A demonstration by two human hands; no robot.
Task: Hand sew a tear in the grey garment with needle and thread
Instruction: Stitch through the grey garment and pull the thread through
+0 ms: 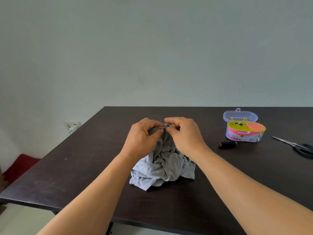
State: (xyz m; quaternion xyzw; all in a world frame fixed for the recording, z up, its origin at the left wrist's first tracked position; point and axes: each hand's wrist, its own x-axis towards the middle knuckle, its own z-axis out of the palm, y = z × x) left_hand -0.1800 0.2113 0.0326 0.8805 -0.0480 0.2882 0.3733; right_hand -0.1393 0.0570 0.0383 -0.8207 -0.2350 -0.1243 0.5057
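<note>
Fingers [159, 131] of both hands pinch a raised fold of the grey garment [163, 168] at mid-bench.

Left hand [144, 136] and right hand [184, 134] meet fingertip to fingertip; any needle there is too small to tell. Cloth bunches below the fingers on the dark bench [84, 158]. Right of them lie a black thread spool [227, 144], an open sewing kit [244, 131] and scissors [294, 145].

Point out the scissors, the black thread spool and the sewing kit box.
scissors [303, 147]: head view, on the dark handles near the right edge.
black thread spool [227, 144]: head view, on the middle of its dark side.
sewing kit box [243, 134]: head view, on the pink label on its front wall.
</note>
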